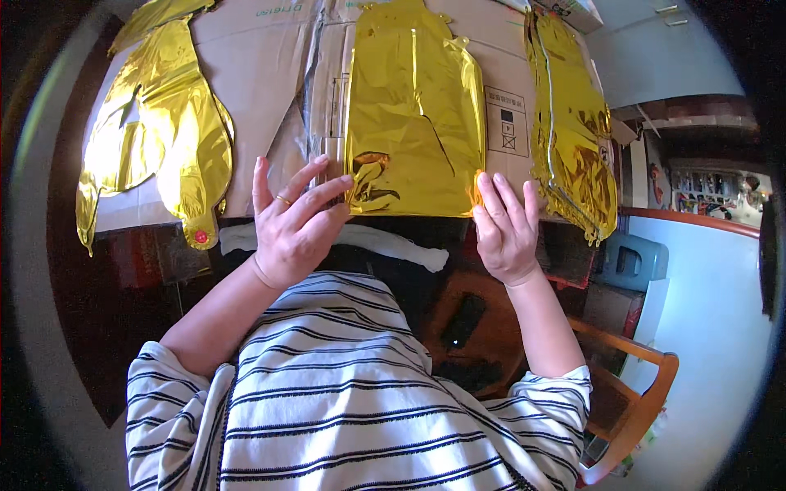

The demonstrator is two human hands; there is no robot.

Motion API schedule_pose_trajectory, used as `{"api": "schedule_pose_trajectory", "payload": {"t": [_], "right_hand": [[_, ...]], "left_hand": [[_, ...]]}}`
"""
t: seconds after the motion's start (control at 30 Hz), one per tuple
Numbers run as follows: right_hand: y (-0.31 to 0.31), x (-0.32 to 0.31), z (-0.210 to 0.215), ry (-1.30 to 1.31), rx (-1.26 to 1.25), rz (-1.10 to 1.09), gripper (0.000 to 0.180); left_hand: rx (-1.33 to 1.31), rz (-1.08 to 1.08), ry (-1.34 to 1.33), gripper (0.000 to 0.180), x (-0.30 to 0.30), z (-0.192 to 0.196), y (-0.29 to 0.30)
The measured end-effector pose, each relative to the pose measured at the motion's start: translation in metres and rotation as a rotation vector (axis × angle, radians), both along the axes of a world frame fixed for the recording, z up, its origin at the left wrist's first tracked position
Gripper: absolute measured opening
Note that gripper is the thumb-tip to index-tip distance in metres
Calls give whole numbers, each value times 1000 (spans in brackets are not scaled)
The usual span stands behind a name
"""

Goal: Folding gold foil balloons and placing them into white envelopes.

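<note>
Gold metallic film makes up the foil balloon at the centre, uninflated and lying flat on cardboard, its lower edge close to the cardboard's near edge. Most of its middle looks smooth, and its long sides run nearly straight, so I judge that it is largely flattened and probably folded inward; how many layers there are cannot be told through the glare. What looks unfinished is the lower left corner, where the film is puckered, and a slanting crease right of the middle.

The left hand has its fingers fanned apart, the index fingertip at the balloon's left edge beside the puckers; it does not appear to grip anything. The right hand is loosely bent, fingertips at the lower right edge; whether it pinches the film I cannot tell.

To the left lies a second gold balloon, spread out in its curved shape, with a red dot at its bottom end, and seemingly unfolded. To the right, a narrower gold foil piece hangs slightly over the cardboard's edge. These two flank the working space without covering the central one. Nearer the body are a white rolled cloth or tube and a wooden chair, both below the work surface, with a blue-grey plastic stool further right.
</note>
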State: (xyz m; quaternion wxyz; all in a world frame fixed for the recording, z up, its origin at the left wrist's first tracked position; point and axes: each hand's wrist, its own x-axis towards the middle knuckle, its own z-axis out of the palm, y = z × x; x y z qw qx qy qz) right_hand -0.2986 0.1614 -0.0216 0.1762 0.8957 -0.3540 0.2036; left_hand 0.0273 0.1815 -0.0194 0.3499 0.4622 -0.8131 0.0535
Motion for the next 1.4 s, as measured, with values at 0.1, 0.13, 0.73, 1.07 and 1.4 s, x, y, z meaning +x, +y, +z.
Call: {"api": "schedule_pose_trajectory", "payload": {"t": [0.1, 0.13, 0.73, 1.07, 1.4], "right_hand": [[1, 0, -1, -18, 3, 2, 10], [1, 0, -1, -22, -4, 2, 9], [-21, 5, 51, -231, 249, 80, 14], [-100, 0, 134, -88, -311, 123, 16], [-35, -5, 51, 200, -48, 265, 12]], "left_hand": [[-17, -13, 0, 11, 0, -3, 1], [-24, -20, -7, 11, 0, -3, 0], [408, -236, -36, 14, 18, 59, -34], [-410, -214, -127, 18, 16, 117, -137], [68, -375, -266, 25, 25, 49, -44]]}}
